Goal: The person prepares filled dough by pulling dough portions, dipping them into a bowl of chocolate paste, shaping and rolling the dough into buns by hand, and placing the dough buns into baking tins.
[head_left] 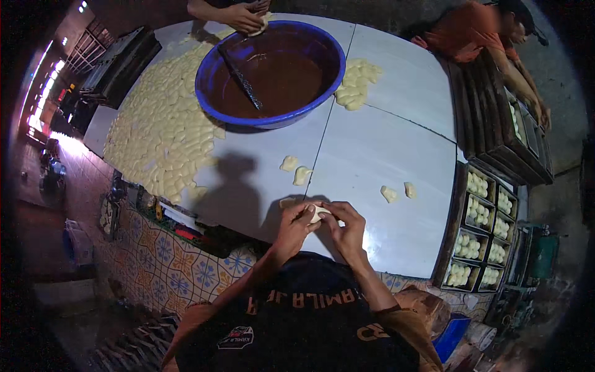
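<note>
Near the front edge of the white table, both of my hands are closed on one small piece of pale dough (319, 214). My left hand (295, 228) grips its left side, while the fingers of my right hand (348, 228) pinch it from the right. Another dough piece (287, 203) lies partly hidden just beyond my left hand. Farther off are two loose dough pieces, one at the back (289, 163) and one nearer (302, 175). To the right of my hands lie two more, a larger piece (388, 194) and a smaller piece (409, 190).
A blue basin (207, 104) of brown filling with a dark stick-like tool (240, 77) stands at the back. Many dough pieces (161, 124) cover the table's left; a smaller heap (357, 84) lies right of the basin. Dough-filled tins (466, 247) stand right, near a co-worker (465, 31). Another person's hand (246, 17) is behind the basin.
</note>
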A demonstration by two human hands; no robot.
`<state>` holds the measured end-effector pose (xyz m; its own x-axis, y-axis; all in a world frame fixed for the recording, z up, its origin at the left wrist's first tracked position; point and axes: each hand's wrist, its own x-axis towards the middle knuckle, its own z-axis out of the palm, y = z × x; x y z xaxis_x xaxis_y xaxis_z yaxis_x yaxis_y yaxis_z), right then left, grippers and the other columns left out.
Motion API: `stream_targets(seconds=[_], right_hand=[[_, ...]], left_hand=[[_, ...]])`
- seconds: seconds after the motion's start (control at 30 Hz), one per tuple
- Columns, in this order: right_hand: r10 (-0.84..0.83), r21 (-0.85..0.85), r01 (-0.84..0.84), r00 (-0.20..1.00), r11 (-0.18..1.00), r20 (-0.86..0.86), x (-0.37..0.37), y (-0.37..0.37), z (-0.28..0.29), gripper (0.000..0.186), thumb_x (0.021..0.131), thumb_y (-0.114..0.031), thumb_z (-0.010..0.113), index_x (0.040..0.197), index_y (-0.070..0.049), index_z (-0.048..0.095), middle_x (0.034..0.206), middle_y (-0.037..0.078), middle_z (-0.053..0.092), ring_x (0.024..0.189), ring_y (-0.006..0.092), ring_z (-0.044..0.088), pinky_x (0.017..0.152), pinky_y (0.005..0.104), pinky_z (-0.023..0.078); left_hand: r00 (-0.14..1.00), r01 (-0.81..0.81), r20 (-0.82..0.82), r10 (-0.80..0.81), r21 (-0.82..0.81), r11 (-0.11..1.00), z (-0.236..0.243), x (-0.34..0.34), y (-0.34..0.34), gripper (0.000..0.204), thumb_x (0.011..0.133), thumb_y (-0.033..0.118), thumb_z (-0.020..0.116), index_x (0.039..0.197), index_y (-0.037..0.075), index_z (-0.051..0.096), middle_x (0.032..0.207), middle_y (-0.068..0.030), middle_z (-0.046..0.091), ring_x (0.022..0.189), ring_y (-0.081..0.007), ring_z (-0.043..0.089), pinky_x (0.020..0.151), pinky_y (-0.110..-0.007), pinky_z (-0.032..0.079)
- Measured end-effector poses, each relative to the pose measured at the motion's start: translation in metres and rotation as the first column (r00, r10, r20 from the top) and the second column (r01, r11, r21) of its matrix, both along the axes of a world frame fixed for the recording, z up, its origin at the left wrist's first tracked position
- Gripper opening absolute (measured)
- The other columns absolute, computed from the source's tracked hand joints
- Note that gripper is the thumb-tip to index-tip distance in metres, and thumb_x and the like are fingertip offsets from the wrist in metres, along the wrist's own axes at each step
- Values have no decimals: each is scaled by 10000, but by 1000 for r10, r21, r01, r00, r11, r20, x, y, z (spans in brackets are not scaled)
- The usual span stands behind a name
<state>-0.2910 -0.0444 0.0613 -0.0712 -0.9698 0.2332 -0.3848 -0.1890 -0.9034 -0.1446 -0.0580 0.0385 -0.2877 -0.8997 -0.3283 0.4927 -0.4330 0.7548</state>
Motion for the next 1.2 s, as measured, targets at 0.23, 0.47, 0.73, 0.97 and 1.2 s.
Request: stream_targets(seconds=[0.23, 0.47, 0.73, 0.97, 1.2], right_hand=[[312, 87, -303, 941, 949, -131, -13, 16, 14, 146, 824, -97, 707, 941, -12, 692, 898, 119, 646, 782, 250, 659, 631, 341, 539], [301, 157, -301, 953, 941, 27, -8, 46, -11, 141, 799, -61, 741, 909, 15, 699, 867, 94, 675, 721, 172, 655, 623, 293, 519], [-92, 321, 47, 988, 946, 127, -24, 26, -10, 87, 854, -61, 675, 850, 17, 712, 817, 98, 678, 781, 146, 616, 717, 290, 489], [-102, -8, 104, 960, 995, -262, -36, 10, -37, 214, 859, -87, 636, 1038, 25, 670, 1124, 179, 566, 945, 272, 591, 813, 370, 496], [-40, 307, 40, 999, 951, -6, -56, 3, -47, 306, 959, -243, 500, 983, 21, 653, 772, 156, 599, 711, 314, 574, 652, 398, 466]], left_hand=[[879, 455, 102, -466, 118, 883, 19, 21, -8, 279, 971, 260, 563, 876, 2, 608, 717, -27, 555, 571, -94, 488, 504, -236, 375], [667, 718, -379, -641, 97, 690, -14, 43, 10, 265, 985, 218, 525, 857, -7, 581, 667, -26, 511, 504, -80, 417, 477, -233, 320], [985, 144, 73, -155, 141, 980, -13, 40, 0, 170, 963, 198, 548, 922, 34, 562, 772, -74, 579, 642, -134, 558, 520, -237, 436], [987, -159, -24, 162, 91, 983, -9, 67, -13, 328, 983, 328, 471, 1075, 17, 520, 765, -113, 590, 649, -207, 584, 588, -307, 437], [949, -240, 155, 273, -203, 949, -11, 50, -15, 462, 950, 409, 541, 1151, -7, 548, 895, -143, 600, 771, -246, 589, 714, -409, 483]])
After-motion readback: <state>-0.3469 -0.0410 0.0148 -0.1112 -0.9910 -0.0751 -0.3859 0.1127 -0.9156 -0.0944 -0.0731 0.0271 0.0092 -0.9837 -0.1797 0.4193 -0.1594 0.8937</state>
